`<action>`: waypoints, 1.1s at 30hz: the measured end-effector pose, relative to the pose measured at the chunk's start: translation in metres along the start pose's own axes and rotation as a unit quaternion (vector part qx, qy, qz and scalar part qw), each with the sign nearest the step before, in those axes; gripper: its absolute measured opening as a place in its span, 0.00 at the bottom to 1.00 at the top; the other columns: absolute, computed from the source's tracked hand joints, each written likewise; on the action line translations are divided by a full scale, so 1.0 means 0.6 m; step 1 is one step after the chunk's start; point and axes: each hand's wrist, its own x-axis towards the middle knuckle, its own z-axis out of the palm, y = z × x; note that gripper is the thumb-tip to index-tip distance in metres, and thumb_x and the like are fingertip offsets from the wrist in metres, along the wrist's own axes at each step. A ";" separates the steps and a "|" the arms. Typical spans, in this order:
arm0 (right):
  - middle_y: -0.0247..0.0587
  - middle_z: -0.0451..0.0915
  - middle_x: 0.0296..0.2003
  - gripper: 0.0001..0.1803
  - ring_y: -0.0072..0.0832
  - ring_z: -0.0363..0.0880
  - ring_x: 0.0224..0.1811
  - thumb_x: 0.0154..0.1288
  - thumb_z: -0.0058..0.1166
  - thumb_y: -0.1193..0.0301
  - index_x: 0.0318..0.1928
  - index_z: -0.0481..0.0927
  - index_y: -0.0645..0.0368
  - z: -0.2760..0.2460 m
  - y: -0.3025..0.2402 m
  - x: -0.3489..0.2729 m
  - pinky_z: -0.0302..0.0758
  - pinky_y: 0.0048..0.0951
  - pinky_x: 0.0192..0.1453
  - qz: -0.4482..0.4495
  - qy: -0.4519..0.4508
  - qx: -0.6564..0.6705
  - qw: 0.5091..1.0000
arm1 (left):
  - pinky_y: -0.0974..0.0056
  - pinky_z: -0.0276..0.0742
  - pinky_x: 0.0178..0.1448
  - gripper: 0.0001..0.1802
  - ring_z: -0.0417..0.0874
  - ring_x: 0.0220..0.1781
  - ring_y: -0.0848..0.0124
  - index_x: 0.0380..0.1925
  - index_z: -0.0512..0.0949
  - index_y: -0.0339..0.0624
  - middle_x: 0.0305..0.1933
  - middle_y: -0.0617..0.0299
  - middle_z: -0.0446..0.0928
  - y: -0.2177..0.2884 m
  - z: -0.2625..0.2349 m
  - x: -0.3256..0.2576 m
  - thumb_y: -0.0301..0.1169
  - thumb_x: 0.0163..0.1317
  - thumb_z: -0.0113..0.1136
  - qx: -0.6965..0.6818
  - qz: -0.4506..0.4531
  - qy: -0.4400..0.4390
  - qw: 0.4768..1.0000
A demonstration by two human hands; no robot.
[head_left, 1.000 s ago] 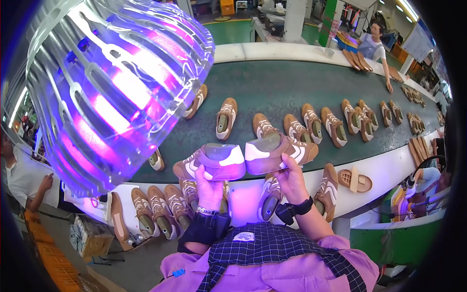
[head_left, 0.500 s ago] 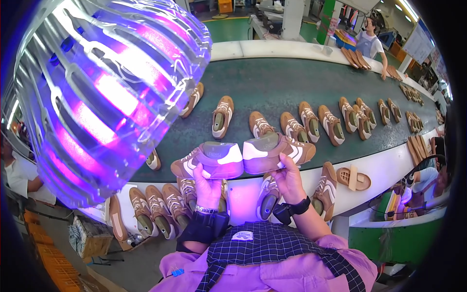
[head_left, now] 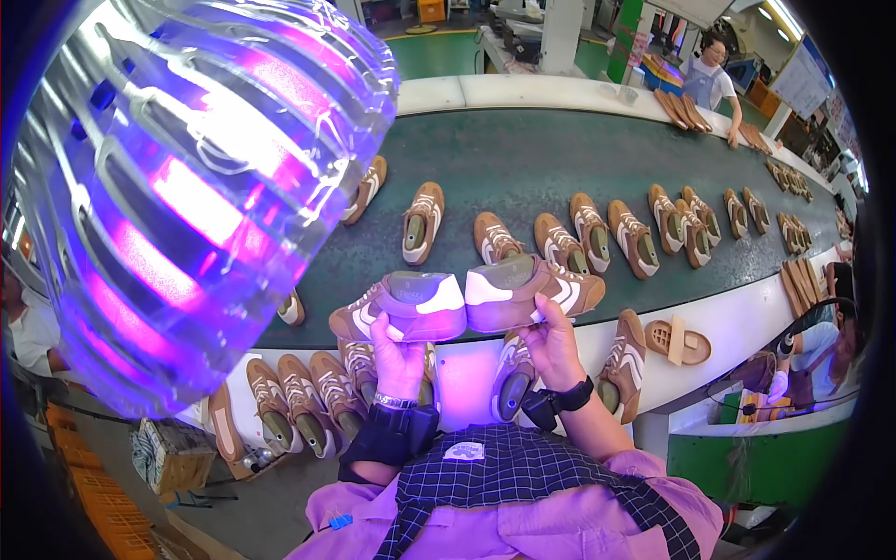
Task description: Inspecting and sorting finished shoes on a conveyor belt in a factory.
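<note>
Two brown sneakers with white stripes and white heel patches are held up heel to heel, soles down, above the near edge of the belt. My left hand (head_left: 399, 362) grips the left sneaker (head_left: 411, 308) from below, thumb on its side. The right sneaker (head_left: 504, 297) is in my right hand (head_left: 553, 347), with the thumb against its side and the fingers under the sole. Olive-green lasts fill both. Purple light falls on them and on my left hand. Below, another sneaker (head_left: 515, 375) stands between my wrists, partly hidden by my right hand.
A caged lamp (head_left: 215, 196) glowing purple covers the upper left. Several sneakers ride the green belt (head_left: 504, 140). More sneakers (head_left: 294, 392) line the white ledge (head_left: 467, 392), with a tan sole (head_left: 679, 343) on the right. Co-workers (head_left: 711, 79) stand across the belt and at both sides.
The lamp appears slightly lower and further left. Both sneakers stay in my hands, almost unmoved. At right, a co-worker's arm has shifted.
</note>
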 end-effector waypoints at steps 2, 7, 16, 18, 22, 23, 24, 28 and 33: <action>0.39 0.77 0.47 0.20 0.30 0.76 0.48 0.61 0.56 0.67 0.53 0.69 0.58 -0.003 0.001 0.002 0.75 0.36 0.51 -0.001 0.001 0.001 1.000 | 0.57 0.73 0.60 0.25 0.75 0.55 0.65 0.55 0.66 0.40 0.52 0.61 0.73 -0.001 -0.002 0.002 0.38 0.59 0.54 0.003 -0.004 -0.002 1.000; 0.40 0.76 0.47 0.21 0.31 0.76 0.49 0.61 0.56 0.67 0.53 0.69 0.59 -0.005 0.004 0.005 0.75 0.38 0.53 0.001 0.004 0.007 1.000 | 0.57 0.73 0.60 0.24 0.75 0.55 0.65 0.55 0.66 0.40 0.53 0.60 0.73 -0.003 0.002 0.003 0.37 0.60 0.54 -0.006 -0.006 0.006 1.000; 0.40 0.76 0.45 0.20 0.30 0.77 0.46 0.61 0.55 0.69 0.52 0.69 0.61 -0.002 0.003 0.007 0.77 0.36 0.50 0.002 0.016 0.001 1.000 | 0.57 0.74 0.58 0.23 0.75 0.55 0.66 0.54 0.68 0.44 0.53 0.62 0.74 -0.005 -0.005 0.009 0.39 0.60 0.53 0.024 0.007 0.017 1.000; 0.39 0.77 0.43 0.20 0.29 0.78 0.43 0.61 0.56 0.69 0.51 0.69 0.61 -0.002 0.004 0.005 0.78 0.34 0.47 -0.004 0.016 -0.005 1.000 | 0.58 0.74 0.57 0.22 0.75 0.54 0.66 0.54 0.68 0.44 0.52 0.62 0.74 -0.004 -0.012 0.012 0.39 0.61 0.52 0.032 0.003 0.017 0.999; 0.37 0.78 0.39 0.16 0.27 0.78 0.39 0.61 0.56 0.70 0.47 0.72 0.61 -0.006 0.003 0.004 0.78 0.31 0.43 -0.016 0.025 -0.023 0.999 | 0.60 0.76 0.54 0.20 0.76 0.52 0.68 0.52 0.68 0.44 0.50 0.63 0.75 -0.003 -0.024 0.018 0.39 0.61 0.51 0.063 0.018 0.037 0.997; 0.37 0.78 0.39 0.16 0.26 0.78 0.39 0.60 0.56 0.70 0.47 0.72 0.61 -0.008 0.001 0.004 0.78 0.31 0.43 -0.018 0.025 -0.037 0.999 | 0.60 0.75 0.55 0.20 0.76 0.51 0.68 0.52 0.68 0.43 0.49 0.62 0.75 -0.004 -0.022 0.016 0.39 0.61 0.52 0.059 0.028 0.042 0.997; 0.37 0.78 0.39 0.15 0.26 0.78 0.39 0.60 0.56 0.70 0.47 0.72 0.61 -0.009 0.000 0.004 0.78 0.31 0.43 -0.020 0.024 -0.050 0.998 | 0.60 0.75 0.55 0.20 0.76 0.51 0.68 0.52 0.68 0.43 0.49 0.62 0.75 -0.003 -0.024 0.017 0.39 0.61 0.52 0.058 0.030 0.041 0.997; 0.37 0.77 0.41 0.19 0.26 0.78 0.42 0.59 0.57 0.71 0.50 0.70 0.60 -0.003 -0.010 0.002 0.78 0.32 0.44 -0.048 0.004 -0.097 0.994 | 0.60 0.73 0.58 0.21 0.76 0.52 0.68 0.52 0.67 0.42 0.49 0.61 0.74 0.007 -0.041 0.025 0.36 0.60 0.54 0.086 0.056 -0.017 0.995; 0.37 0.76 0.44 0.21 0.26 0.78 0.43 0.58 0.57 0.71 0.52 0.69 0.60 0.003 -0.010 0.000 0.77 0.32 0.44 -0.064 -0.012 -0.114 0.991 | 0.60 0.72 0.59 0.22 0.75 0.53 0.68 0.53 0.66 0.42 0.50 0.61 0.74 0.012 -0.041 0.012 0.34 0.59 0.55 0.087 0.051 0.025 0.995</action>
